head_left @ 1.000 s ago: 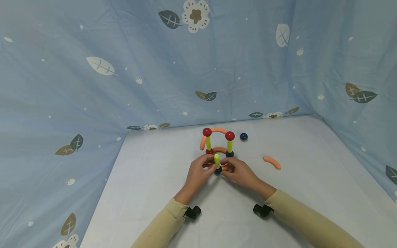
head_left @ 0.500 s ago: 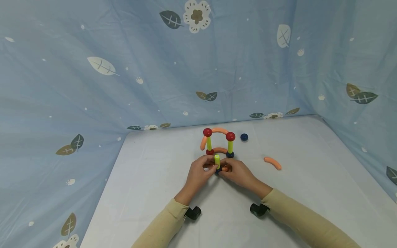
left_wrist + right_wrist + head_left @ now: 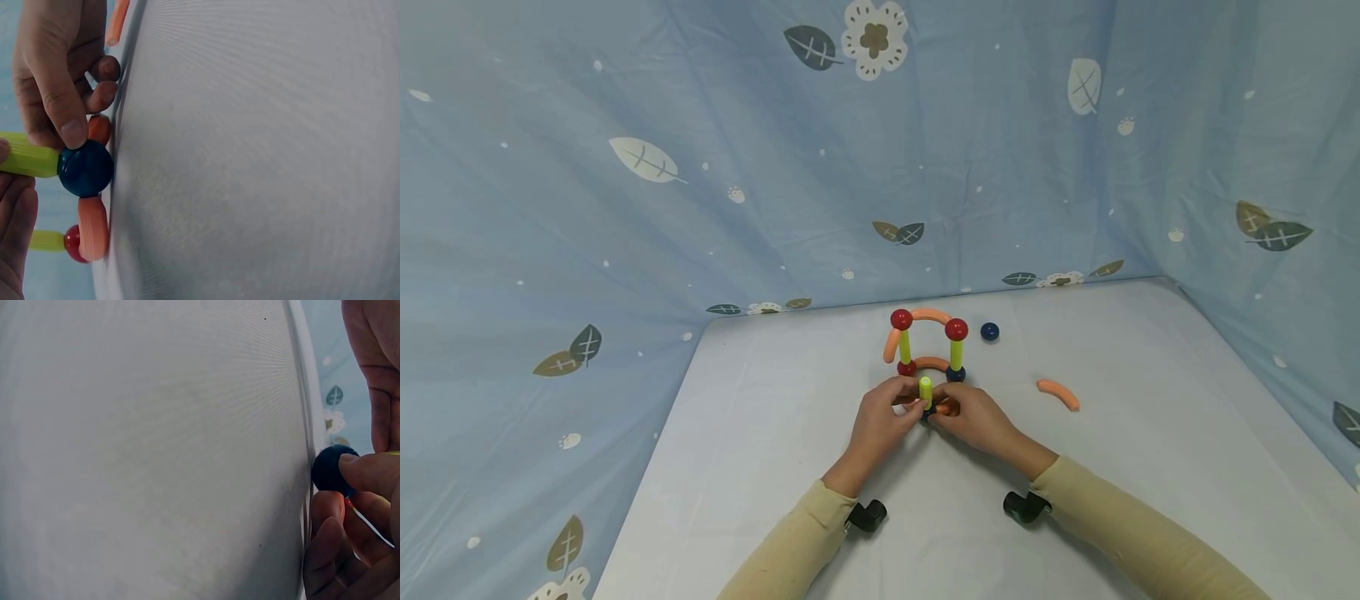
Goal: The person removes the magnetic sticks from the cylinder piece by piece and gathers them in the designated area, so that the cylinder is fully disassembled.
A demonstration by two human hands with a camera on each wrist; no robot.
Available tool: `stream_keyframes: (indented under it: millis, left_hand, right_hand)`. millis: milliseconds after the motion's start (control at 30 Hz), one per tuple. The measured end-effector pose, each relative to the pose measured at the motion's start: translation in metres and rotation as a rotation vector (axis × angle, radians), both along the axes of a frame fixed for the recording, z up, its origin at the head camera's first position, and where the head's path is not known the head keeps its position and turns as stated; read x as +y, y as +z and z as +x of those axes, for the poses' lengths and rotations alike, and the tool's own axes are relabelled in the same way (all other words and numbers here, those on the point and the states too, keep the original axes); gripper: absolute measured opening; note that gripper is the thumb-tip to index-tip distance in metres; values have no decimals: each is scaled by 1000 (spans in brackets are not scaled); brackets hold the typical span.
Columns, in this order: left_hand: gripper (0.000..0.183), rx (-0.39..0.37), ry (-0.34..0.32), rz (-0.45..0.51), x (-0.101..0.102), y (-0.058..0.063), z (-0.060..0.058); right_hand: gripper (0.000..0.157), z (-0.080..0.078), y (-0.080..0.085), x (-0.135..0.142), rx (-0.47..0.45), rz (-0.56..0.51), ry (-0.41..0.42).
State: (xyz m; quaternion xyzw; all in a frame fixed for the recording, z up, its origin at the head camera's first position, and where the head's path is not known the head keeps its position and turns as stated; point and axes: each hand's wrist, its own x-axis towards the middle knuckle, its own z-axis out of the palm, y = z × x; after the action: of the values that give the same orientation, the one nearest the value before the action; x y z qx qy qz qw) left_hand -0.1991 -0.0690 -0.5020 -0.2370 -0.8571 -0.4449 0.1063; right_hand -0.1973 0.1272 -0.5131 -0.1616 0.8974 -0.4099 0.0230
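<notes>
In the head view my left hand [image 3: 880, 421] pinches an upright yellow-green stick [image 3: 926, 392] between thumb and fingers. The stick's lower end meets a dark blue ball [image 3: 85, 167] near the table surface. My right hand [image 3: 976, 418] pinches that ball, its thumb [image 3: 369, 472] pressed on the side and its other fingers curled behind. Orange curved sticks [image 3: 93, 228] join the ball on two sides, one partly hidden by the right fingers. Just behind the hands stands a frame with red balls [image 3: 957, 329], yellow-green uprights [image 3: 905, 347] and orange curved sticks at top and bottom.
A loose dark blue ball [image 3: 989, 332] lies right of the frame. Farther right, a curved orange stick [image 3: 1058, 394] rests on the white-covered table [image 3: 760, 442]. Another orange stick [image 3: 891, 345] slants down from the frame's left red ball. A blue patterned cloth [image 3: 820, 167] hangs behind.
My right hand has shifted slightly left, and its thumb has come onto the blue ball. The left hand keeps hold of the yellow-green stick, nearly still.
</notes>
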Motion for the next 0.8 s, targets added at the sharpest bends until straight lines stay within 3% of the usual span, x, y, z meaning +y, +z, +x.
stream_keyframes:
  millis: [533,800]
  left_hand:
    - [21,114,-11,1,2,-1,3]
    - [21,127,-14,8,2,0,5]
  right_hand:
    - [28,-1,-1,1,10,-7,20]
    - [29,-1,-2,0,5,-14,8]
